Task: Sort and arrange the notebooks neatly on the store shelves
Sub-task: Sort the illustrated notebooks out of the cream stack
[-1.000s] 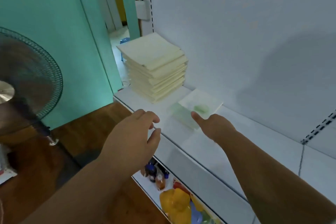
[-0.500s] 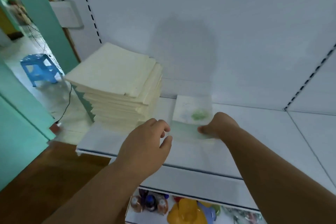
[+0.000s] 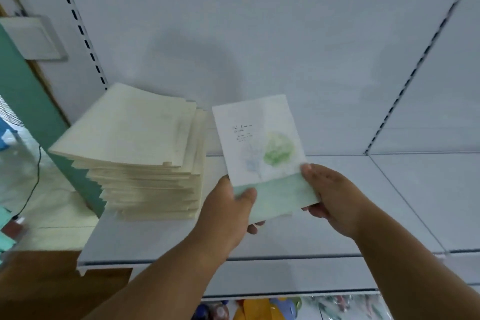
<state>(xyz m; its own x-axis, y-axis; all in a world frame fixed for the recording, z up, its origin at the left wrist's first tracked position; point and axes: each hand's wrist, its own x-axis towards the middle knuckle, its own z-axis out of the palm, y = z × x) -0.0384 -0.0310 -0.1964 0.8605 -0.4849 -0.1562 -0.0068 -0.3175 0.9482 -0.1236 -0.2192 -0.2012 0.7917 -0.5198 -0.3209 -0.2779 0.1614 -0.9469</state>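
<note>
At six o'clock of the green-leaf notebook (image 3: 262, 148), its lower corners are pinched by the left hand (image 3: 228, 213) and the right hand (image 3: 335, 197), above the shelf (image 3: 337, 215). At nine o'clock, the uneven cream stack (image 3: 137, 153) could be toppled if nudged. Undersides of the fingers are hidden; cover text is illegible.

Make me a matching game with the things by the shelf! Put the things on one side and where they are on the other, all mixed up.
Things:
1. cream notebook stack
2. green-and-white notebook
3. left hand
4. right hand

Places:
A. gripping the notebook's bottom right corner
B. sitting on the left end of the shelf
C. held up in the air by both hands
D. gripping the notebook's bottom left corner

Pairs: 1-B, 2-C, 3-D, 4-A
</note>
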